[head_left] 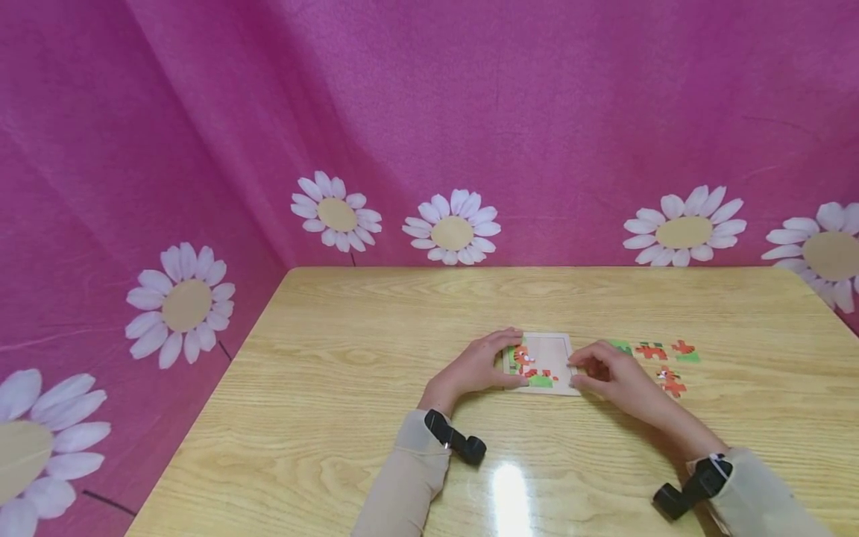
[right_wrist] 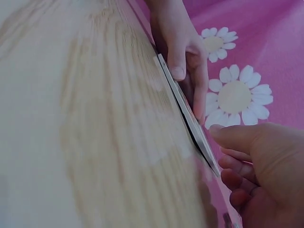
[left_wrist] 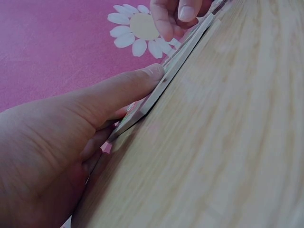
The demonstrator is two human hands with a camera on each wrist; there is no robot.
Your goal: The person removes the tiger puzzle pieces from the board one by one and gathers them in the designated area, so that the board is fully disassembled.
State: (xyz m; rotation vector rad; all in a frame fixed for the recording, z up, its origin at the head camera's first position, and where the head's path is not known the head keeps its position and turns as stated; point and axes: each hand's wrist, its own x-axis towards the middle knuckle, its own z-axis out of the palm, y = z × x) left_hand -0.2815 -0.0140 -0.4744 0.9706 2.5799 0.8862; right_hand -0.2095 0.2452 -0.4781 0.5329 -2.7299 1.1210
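On the wooden surface (head_left: 335,418): a pale puzzle board (head_left: 552,352), between the two hands.
Fitted pieces (head_left: 539,381): orange and green, along the board's left and near sides.
Left hand (head_left: 479,364): grip curled round the board's left end, thumb at the near edge.
Right hand (head_left: 614,377): grip loosely spread at the board's right edge; contact unclear.
Loose pieces (head_left: 651,352): beyond the right hand, to its right.
Backdrop (head_left: 537,112): pink, with white daisies.
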